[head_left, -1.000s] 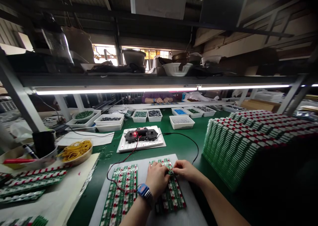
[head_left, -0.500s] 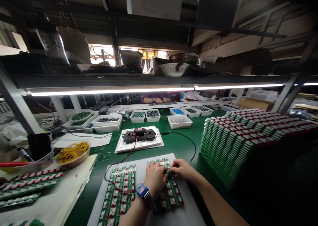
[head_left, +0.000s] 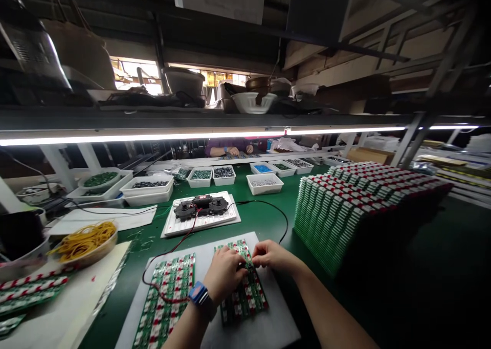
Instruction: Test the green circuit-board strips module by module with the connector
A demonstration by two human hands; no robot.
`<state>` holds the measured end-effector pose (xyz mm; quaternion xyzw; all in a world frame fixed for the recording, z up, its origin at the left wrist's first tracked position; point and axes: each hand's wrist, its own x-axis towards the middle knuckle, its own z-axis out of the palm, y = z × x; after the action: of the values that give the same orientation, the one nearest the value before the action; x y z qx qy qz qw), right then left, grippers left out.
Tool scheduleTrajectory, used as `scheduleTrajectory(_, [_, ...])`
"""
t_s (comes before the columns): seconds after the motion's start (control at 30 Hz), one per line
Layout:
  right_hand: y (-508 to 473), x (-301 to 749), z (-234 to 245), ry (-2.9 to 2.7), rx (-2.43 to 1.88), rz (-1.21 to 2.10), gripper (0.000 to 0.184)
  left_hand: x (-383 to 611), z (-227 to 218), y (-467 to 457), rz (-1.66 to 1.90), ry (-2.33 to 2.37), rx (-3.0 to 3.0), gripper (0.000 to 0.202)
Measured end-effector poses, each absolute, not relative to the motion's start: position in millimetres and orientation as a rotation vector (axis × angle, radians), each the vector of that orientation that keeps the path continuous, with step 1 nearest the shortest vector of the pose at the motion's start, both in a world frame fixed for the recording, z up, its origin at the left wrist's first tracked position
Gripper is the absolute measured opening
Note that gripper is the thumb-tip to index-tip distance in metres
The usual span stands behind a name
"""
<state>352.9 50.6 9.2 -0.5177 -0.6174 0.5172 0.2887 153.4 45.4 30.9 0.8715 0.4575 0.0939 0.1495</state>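
Note:
My left hand, with a blue watch on the wrist, rests curled on a green circuit board panel lying on a white mat. My right hand meets it at the panel's upper part, fingers pinched on a small dark part I cannot make out. A second panel lies to the left, crossed by a red wire. That wire and a black one run back to a black test device on a white tray.
A large stack of upright board panels fills the right side. White bins of small parts line the back. A bowl of yellow rubber bands and more panels lie at the left. Another person's hands work across the bench.
The view has swung to the right, so everything sits further left in the frame. Both hands stay together on the same panel.

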Motion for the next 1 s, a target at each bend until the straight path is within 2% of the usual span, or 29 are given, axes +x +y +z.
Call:
scheduleTrajectory(0.43, [45.3, 350.6, 18.7, -1.69, -1.435, 1.395, 0.007, 155.2, 27.5, 44.9, 0.264, 1.296, 2.515, 0.016])
scheduleTrajectory(1.0, [50.3, 355.4, 4.1, -1.753, -1.439, 1.365, 0.004, 155.9, 28.3, 45.6, 0.229, 1.288, 2.43, 0.021])
